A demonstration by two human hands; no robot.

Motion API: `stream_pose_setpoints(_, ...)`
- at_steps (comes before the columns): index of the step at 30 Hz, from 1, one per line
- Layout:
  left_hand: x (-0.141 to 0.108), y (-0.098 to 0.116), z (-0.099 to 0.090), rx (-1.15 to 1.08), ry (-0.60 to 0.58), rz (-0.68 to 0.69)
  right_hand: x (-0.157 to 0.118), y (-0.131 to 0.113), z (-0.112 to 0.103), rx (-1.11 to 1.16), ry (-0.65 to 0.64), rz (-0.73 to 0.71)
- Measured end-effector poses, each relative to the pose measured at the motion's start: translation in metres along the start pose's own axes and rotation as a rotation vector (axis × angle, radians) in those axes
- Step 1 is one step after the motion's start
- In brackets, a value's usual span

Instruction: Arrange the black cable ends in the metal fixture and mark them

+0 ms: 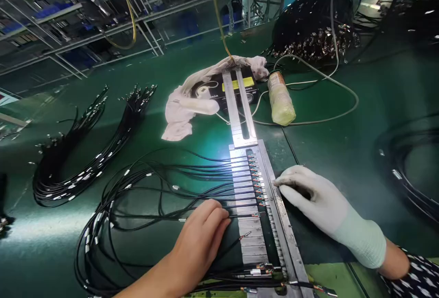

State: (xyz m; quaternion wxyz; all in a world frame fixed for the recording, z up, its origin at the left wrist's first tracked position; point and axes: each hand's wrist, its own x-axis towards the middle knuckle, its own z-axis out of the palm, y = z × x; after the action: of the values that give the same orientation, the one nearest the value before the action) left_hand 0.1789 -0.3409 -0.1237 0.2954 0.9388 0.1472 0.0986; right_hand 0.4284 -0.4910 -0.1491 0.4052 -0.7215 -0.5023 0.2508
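Note:
My left hand, bare, pinches a black cable whose stripped end lies over the slotted metal fixture. Several more black cables lie side by side across the upper part of the fixture, their small metal-tipped ends in its row of slots. My right hand wears a white glove. Its thumb and fingertips are closed together at the right-hand metal rail; whatever may be between them is hidden. One loose cable end rests on the fixture below my left hand's cable.
Looped cables lie left of the fixture, with tied-looking cable bundles beyond. A black box, white cloth and yellowish wrapped bottle stand behind. A large cable pile is at the back right; coiled cables lie right.

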Motion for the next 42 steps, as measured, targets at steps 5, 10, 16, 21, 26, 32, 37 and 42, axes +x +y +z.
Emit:
stream_pose_setpoints(5, 0.009, 0.003, 0.003, 0.083, -0.029, 0.040, 0.003, -0.008, 0.000, -0.026, 0.000, -0.014)
stream_pose_setpoints(10, 0.012, 0.005, -0.003, 0.017, -0.029, 0.035, 0.001, -0.010, -0.001, -0.049, 0.015, -0.015)
stream_pose_setpoints(16, 0.012, 0.007, -0.001, 0.052, -0.104, 0.050, 0.001, -0.008, 0.002, -0.076, 0.018, -0.021)
stream_pose_setpoints(21, 0.015, 0.007, 0.000, 0.047, -0.159, 0.048, 0.001, -0.007, 0.002, -0.082, 0.025, -0.030)
stream_pose_setpoints(26, 0.010, -0.001, 0.000, 0.088, -0.108, 0.188, 0.001, -0.007, 0.000, -0.053, 0.003, 0.000)
stream_pose_setpoints(32, -0.006, -0.007, 0.005, 0.383, -0.167, 0.200, 0.004, -0.008, -0.001, -0.053, -0.007, -0.008)
stream_pose_setpoints(37, -0.005, 0.003, -0.002, 0.245, -0.189, 0.136, 0.000, -0.008, 0.000, -0.048, -0.003, -0.027)
stream_pose_setpoints(42, -0.031, 0.012, 0.001, 0.020, -0.166, -0.109, -0.011, -0.006, 0.004, -0.041, 0.003, -0.074)
